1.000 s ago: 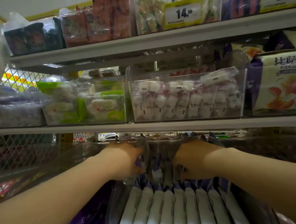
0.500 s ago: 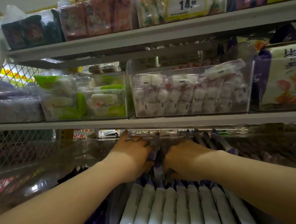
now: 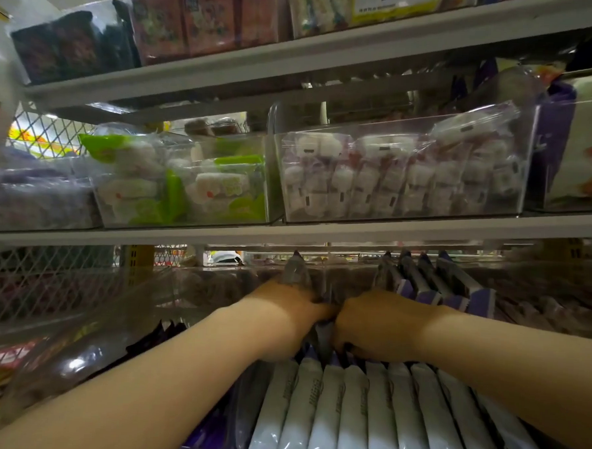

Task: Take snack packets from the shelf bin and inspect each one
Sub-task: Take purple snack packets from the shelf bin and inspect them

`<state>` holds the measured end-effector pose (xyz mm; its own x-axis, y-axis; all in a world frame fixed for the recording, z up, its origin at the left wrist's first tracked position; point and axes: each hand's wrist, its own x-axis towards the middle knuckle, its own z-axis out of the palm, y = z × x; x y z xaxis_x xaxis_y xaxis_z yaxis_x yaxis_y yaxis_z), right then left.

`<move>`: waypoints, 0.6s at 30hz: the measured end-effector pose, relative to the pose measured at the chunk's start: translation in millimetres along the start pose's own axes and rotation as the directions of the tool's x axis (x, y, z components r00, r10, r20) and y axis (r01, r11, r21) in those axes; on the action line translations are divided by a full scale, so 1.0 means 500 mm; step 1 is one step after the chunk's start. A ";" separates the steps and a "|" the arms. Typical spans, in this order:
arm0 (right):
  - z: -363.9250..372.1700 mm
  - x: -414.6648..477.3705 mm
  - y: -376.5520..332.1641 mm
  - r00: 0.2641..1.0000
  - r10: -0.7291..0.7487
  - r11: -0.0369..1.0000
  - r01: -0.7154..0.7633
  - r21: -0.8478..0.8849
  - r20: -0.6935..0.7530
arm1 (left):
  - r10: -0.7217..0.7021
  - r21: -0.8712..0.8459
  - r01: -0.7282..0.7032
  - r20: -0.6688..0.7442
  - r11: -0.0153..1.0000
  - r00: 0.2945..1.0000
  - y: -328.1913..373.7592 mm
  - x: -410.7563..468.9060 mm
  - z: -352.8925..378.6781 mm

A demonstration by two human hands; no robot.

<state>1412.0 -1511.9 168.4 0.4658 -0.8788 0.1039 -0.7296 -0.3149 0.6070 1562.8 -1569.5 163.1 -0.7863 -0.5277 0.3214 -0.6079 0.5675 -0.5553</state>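
A clear shelf bin [image 3: 239,424] on the low shelf holds a row of white and purple snack packets [image 3: 356,416] standing on edge. Both my hands are pushed down among the packets at the middle of the row. My left hand [image 3: 282,319] has its fingers buried between packets, with one purple packet [image 3: 295,269] sticking up just behind it. My right hand [image 3: 378,324] lies beside it, almost touching, fingers curled down into the row. The fingertips of both are hidden. More purple packets [image 3: 432,286] stand behind the right hand.
A shelf edge [image 3: 321,232] runs close above the hands. On it stand clear bins of green-wrapped snacks [image 3: 200,185] and white wrapped sweets [image 3: 399,181]. A wire mesh panel [image 3: 44,279] is at the left. A purple-and-white pack [image 3: 586,150] sits at far right.
Both hands have drawn closer together and sunk deeper among the packets. The view has tilted a little downward and moved nearer the bin.
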 end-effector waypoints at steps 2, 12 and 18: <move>0.003 -0.001 0.000 1.000 0.008 1.000 -0.009 -0.024 -0.021 | -0.037 -0.059 0.037 0.013 0.998 0.999 0.001 -0.006 0.011; -0.019 -0.021 0.041 0.916 0.219 0.975 -0.193 0.109 -0.335 | -0.068 -0.172 0.061 -0.033 0.983 0.997 -0.002 -0.011 0.016; -0.007 -0.077 0.045 0.807 0.241 0.971 -0.192 0.146 -0.539 | -0.053 -0.134 0.031 -0.169 0.990 0.984 0.004 -0.026 0.009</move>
<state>1379.2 -1484.1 180.8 0.4704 -0.5915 0.6548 -0.8705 -0.1895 0.4542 1572.0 -1564.4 154.4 -0.7601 -0.4430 0.4753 -0.6410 0.6309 -0.4371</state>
